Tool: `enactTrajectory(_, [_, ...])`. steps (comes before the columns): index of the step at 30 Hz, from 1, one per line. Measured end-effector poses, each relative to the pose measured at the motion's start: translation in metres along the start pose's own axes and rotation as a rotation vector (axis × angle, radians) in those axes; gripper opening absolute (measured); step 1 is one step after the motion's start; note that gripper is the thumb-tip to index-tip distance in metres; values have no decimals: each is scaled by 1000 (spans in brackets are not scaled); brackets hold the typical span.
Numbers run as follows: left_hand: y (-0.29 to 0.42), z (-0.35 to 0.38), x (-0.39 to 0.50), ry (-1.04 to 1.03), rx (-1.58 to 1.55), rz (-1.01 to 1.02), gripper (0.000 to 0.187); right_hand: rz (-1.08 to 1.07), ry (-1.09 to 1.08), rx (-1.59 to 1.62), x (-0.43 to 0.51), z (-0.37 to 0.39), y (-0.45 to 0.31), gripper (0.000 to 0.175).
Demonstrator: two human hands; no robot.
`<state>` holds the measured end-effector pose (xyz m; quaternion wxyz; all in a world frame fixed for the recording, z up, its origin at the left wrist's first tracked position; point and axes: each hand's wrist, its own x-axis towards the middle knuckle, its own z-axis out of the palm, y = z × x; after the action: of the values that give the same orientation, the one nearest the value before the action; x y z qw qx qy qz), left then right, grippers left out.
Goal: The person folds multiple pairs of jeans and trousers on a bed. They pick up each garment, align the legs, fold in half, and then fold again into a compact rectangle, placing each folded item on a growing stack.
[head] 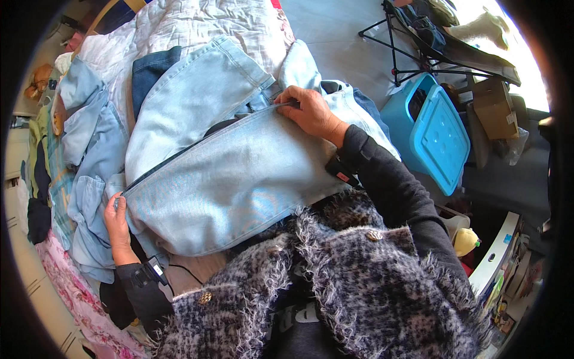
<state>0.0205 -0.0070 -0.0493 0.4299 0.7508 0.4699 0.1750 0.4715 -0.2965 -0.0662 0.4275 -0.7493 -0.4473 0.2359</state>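
Light-blue denim jeans (215, 179) lie spread across the bed before me, one leg slanting from lower left to upper right. My left hand (117, 224) pinches the lower left corner of that leg. Further up, my right hand (309, 112) grips the same long edge between thumb and fingers. The other pale leg (188, 89) is fanned out behind it, with its hem at the top. A dark-blue denim piece (150, 74) shows from under it. More light denim (358, 112) lies beneath and beyond my right wrist.
Crumpled light-blue denim garments (96, 130) lie at the left, beside a pink floral cloth (76, 287). A white quilt (179, 22) covers the bed's far part. On the right stand a blue plastic bin (399, 112) with its tilted lid (444, 139), a folding chair (471, 58) and a cardboard box (493, 107).
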Motion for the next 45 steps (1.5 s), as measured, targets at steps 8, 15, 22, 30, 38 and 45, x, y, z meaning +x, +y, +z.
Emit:
enactTrajectory(8, [-3,2,2,18,3,-64,39,-14,-56,-186,-2,5,12,21])
enactTrajectory(15, [-15,13,5,14,-98,-107,36,-208,-195,-355,-2,-18,30,31])
enactTrajectory(22, [-10,19,-2,-21,-114,-48,29,189,-395,-656,3,-89,25,48])
enactTrajectory(30, [21,10,-5,-51,-60,-61,33,141,-450,-656,-1,-127,13,30])
enactTrajectory(38, [43,-3,1,-264,-236,-38,22,291,-274,-625,-17,-198,-16,16])
enactTrajectory(45, [39,-12,-6,-341,-295,-40,32,276,-293,-604,-21,-197,24,17])
